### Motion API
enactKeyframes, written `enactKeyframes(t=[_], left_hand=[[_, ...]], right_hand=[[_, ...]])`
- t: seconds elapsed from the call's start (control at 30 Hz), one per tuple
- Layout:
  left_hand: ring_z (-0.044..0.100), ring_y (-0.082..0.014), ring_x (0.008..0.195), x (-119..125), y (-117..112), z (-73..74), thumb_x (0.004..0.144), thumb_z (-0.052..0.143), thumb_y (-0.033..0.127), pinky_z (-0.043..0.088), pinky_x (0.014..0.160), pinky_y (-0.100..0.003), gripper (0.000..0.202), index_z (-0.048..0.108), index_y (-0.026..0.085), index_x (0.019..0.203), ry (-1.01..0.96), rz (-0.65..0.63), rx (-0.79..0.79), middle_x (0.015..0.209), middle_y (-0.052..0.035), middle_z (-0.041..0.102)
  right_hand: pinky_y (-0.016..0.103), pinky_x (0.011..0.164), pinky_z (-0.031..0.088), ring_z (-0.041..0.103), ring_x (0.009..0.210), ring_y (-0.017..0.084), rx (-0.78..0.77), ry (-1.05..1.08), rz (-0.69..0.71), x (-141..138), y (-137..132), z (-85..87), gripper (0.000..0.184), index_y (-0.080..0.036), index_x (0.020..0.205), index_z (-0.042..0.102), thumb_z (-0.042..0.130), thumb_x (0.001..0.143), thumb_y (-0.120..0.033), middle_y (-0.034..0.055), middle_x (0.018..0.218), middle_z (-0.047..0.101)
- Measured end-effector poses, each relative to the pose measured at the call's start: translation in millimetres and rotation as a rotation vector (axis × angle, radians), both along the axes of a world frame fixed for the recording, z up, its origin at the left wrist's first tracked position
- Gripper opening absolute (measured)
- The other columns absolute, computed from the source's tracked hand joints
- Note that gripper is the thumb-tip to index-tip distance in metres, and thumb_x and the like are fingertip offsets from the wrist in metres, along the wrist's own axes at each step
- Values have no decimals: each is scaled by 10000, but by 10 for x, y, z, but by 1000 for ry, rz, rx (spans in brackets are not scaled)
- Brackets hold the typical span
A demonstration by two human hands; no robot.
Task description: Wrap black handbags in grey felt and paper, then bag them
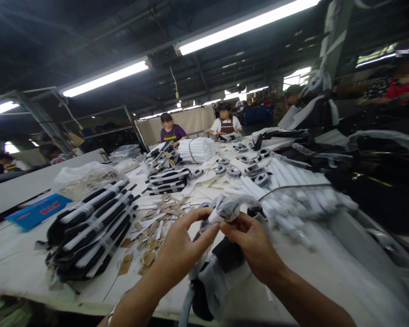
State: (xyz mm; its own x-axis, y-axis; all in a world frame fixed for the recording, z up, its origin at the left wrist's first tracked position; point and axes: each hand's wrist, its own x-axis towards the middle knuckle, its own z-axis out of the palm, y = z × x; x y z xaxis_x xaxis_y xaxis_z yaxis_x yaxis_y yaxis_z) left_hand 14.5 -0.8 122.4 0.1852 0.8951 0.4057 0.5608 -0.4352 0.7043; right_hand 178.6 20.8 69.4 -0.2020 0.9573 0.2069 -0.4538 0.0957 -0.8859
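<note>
Both hands meet at the middle of the table's near side, pinching a strap (230, 206) wrapped in pale, see-through film. My left hand (191, 238) grips it from the left, thumb and forefinger closed on the wrapping. From the right, my right hand (252, 240) pinches the same spot, its thumb almost touching the left one. Below the fingers hangs a black, partly wrapped piece (225, 254), and its lower end rests at the table edge. My forearms and hands hide part of it; whether it joins the strap I cannot tell.
Left lie a stack of black bundles with white wrapping (92, 231), brown tags (148, 259) and a blue packet (42, 211). Bundled white foam-like rods (289, 190) lie right. Several grey tape-like rolls (233, 172) sit beyond. Two co-workers sit across the table (238, 290).
</note>
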Motion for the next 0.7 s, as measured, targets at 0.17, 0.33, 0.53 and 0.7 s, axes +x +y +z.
enactKeyframes(t=[0.17,0.33,0.53,0.7], left_hand=[[682,-257,1073,-2,62,-140,815,717,494,572,874,-316,417,697,229,1136,-234,11,-283,1130,-61,733],[691,-265,1014,-112,142,-241,704,770,611,601,800,-322,528,713,285,1115,-361,158,-470,1133,-9,740],[732,-300,802,-195,262,-361,585,816,641,640,597,-400,547,739,357,1047,-460,224,-536,960,43,774],[747,-278,734,-124,249,-358,762,715,581,645,560,-402,348,738,387,1050,-383,174,-365,912,72,773]], right_hand=[[313,741,515,653,767,183,93,-141,35,148,16,-23,289,-217,981,765,755,789,-433,19,848,726],[373,941,483,662,997,220,334,-669,-411,1039,32,-199,244,-266,1036,761,632,893,-416,36,1042,740],[492,1169,275,478,1324,336,-14,-1218,-1046,2890,-160,-736,216,-212,866,757,679,766,-387,121,1281,653],[513,1090,373,558,1236,403,-328,-1187,-962,3517,-358,-1015,252,-214,600,725,713,690,-449,146,1152,721]])
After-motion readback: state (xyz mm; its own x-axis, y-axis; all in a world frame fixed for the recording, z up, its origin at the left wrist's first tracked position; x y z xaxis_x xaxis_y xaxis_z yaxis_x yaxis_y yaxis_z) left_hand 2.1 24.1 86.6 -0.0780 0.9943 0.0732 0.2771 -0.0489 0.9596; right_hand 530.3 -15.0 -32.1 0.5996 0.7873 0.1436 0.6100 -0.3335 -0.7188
